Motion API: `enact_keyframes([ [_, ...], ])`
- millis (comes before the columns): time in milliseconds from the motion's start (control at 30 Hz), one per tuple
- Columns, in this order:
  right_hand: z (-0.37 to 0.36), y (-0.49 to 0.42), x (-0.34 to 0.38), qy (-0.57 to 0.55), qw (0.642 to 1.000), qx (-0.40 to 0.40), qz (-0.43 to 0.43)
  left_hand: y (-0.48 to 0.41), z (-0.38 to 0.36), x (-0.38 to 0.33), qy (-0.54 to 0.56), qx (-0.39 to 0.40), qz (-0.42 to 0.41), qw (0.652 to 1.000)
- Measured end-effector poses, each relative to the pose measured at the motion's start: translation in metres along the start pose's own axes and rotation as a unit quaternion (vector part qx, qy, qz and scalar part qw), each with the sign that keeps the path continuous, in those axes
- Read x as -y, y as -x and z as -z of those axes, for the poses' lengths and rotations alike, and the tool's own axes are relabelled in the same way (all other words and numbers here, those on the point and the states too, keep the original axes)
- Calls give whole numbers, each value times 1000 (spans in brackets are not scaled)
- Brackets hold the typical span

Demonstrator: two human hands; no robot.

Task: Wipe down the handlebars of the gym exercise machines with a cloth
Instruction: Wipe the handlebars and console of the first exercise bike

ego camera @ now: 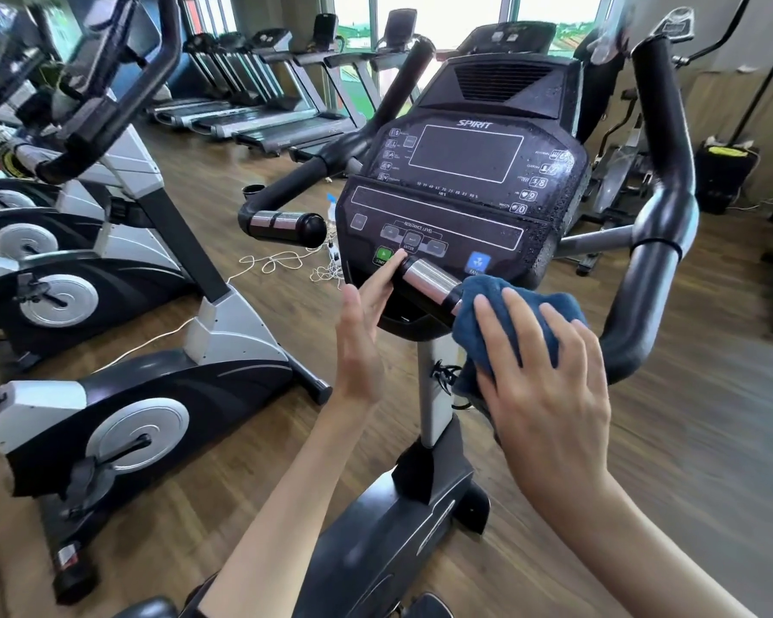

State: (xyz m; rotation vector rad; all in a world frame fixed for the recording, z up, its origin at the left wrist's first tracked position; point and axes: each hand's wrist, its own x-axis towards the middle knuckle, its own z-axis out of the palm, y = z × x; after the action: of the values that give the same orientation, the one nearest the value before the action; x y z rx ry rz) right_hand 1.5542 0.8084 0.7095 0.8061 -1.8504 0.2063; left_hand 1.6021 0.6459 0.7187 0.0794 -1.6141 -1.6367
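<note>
Two bare hands worked at the inner grips of an upright exercise bike, seen from the head camera. The right hand (550, 372) was curled over a blue cloth (505, 314), fingers spread across the top and pressing the cloth around the right inner handlebar (429, 283), just below the console (460, 189). That cloth was a thick, fuzzy terry towel, bunched around the bar with a loose fold hanging beneath the hand. Beyond the cloth, the bar showed a shiny metal sensor sleeve and a black end cap. The left hand (362, 341) was flat and loosely open, its fingers extended and touching the tip of that same bar, gripping nothing. The left inner handlebar (286, 225) stood apart, uncovered, with the same metal sleeve. Droplets speckled the console's right edge. A spray bottle (332, 211) stood on the wooden floor (688, 439) behind.
</note>
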Motion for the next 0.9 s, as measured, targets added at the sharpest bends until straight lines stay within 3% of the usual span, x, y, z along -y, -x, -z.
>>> enact_keyframes([
  [233,-28,-46,46,19,999,-13,-41,0,-1,0,18,3,3,1000],
  [433,-25,-45,31,-41,998,-1,53,4,-13,2,30,-31,5,999],
  [533,-13,-28,-3,-78,993,-7,93,8,-23,4,-81,-70,-54,993],
  [667,-6,-12,-51,-189,971,-25,147,22,-35,3,-262,-57,-162,950],
  [800,-21,-7,-93,-304,929,-62,201,40,-45,7,-361,-18,-200,911],
  [900,-35,-5,-111,-349,915,-71,193,49,-52,8,-413,0,-205,887],
])
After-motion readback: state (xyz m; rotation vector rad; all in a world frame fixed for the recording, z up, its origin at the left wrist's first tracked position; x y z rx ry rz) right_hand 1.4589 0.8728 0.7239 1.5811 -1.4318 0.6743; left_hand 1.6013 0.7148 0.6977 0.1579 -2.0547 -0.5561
